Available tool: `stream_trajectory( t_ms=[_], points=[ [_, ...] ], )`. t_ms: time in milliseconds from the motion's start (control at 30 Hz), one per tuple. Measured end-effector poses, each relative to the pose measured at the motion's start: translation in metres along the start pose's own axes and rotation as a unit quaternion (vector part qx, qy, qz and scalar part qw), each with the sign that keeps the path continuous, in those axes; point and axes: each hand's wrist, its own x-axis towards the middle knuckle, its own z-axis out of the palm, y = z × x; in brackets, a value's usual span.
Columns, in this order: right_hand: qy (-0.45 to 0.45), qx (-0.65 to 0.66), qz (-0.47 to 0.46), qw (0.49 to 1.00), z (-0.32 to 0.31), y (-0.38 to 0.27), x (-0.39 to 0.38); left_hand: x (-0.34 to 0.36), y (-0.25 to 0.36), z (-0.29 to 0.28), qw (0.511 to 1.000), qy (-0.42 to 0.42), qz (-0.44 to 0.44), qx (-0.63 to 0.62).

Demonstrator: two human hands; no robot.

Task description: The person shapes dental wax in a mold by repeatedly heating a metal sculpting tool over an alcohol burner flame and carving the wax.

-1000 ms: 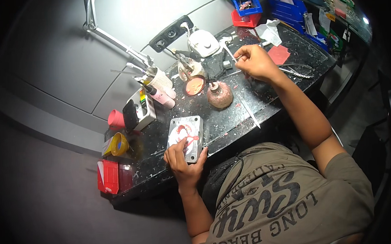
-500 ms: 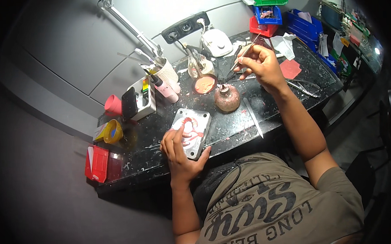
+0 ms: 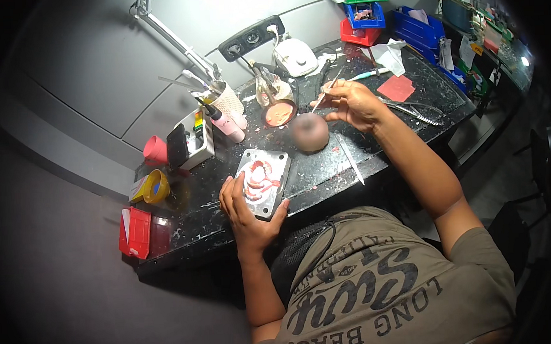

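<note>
Block [image 3: 281, 165], grey metal, found near the front edge of the bench [image 3: 198, 234], face up, with a white fill and curved pink pieces [image 3: 259, 195] on it. Whether its near end overhangs, we cannot tell; the left hand [image 3: 251, 223] hides that part.

We judge the step in hand to be presenting the tip of a thin tool [image 3: 318, 104] at the top of the round pot [image 3: 311, 135]. For good work, we advise a light, steady grip well back from the tip, fingertips off to the side of the pot's mouth, and the forearm clear of the pot. The pot shows blurred; whether a flame burns there, we cannot tell, so it should be treated as hot. The left hand should hold the block level, without pressing the pink pieces.

Position relative to the fingers: the block sits between the left fingers, along its left edge, and the left thumb, at its lower right corner. We record that hand as grasping the block. The right hand [image 3: 357, 104] pinches the tool between thumb and fingers, well apart from the block, with the pot between the 2.
</note>
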Motion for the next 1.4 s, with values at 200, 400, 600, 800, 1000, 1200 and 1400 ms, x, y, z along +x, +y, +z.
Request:
stream_trajectory(
  t_ms=[200,400,600,800,1000,1200,1400],
  points=[
    [-0.057,-0.019,-0.012,0.998,0.004,0.010,-0.001,0.000,0.001,-0.002,1.000,-0.005,-0.003,-0.002],
    [-0.011,-0.038,-0.064,0.997,0.011,0.002,-0.008,-0.002,-0.002,0.001,1.000,-0.010,-0.012,-0.020],
    [-0.006,-0.061,-0.064,0.996,0.006,0.000,-0.007,0.000,0.000,-0.001,1.000,-0.008,-0.014,-0.014],
    [0.016,-0.079,-0.060,0.995,0.005,-0.003,-0.007,0.001,0.001,-0.002,1.000,-0.008,-0.009,-0.017],
    [-0.097,-0.006,-0.052,0.994,-0.007,-0.012,-0.009,-0.001,0.001,-0.002,1.000,-0.007,-0.015,-0.021],
    [-0.036,-0.246,-0.131,0.960,-0.008,-0.014,-0.013,-0.002,-0.001,-0.002,0.999,-0.001,-0.010,-0.032],
    [-0.099,-0.095,-0.104,0.985,-0.006,-0.019,-0.014,-0.001,-0.002,-0.002,0.999,0.001,-0.008,-0.037]
  ],
)
